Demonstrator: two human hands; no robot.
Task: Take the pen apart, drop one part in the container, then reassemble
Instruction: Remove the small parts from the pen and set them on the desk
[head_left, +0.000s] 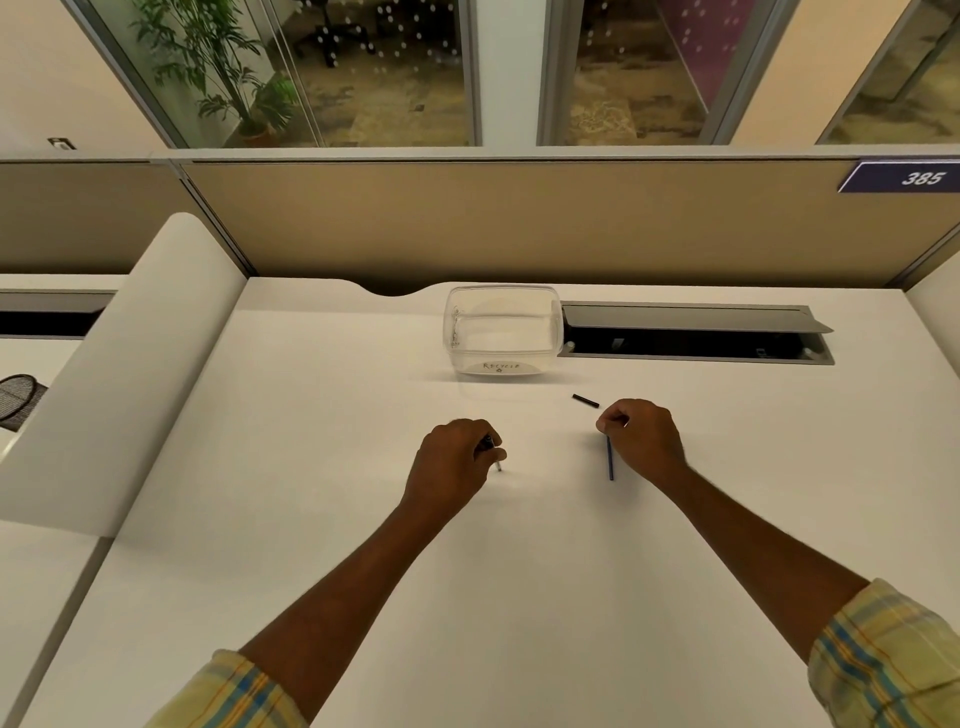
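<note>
Nearest the camera, two forearms in rolled plaid sleeves (883, 660) reached out over the white tabletop (322, 519); the left hand (451, 467) was curled shut, its fingers (493, 451) gripping the pen barrel (491, 451), whose dark end showed by the knuckles and whose pale tip pointed down towards the surface; the right hand (643, 435) was likewise closed, pinching the top of the thin blue ink refill (610, 460), which hung down with its lower end at or just above the tabletop, I cannot tell which; the two hands were apart. Just beyond the right hand a small black pen piece (585, 400) lay loose on the tabletop; farther still stood the clear plastic container (503, 332), labelled in handwriting; beside it on the right was an open cable tray (696, 332); behind rose a tan partition (519, 223).
</note>
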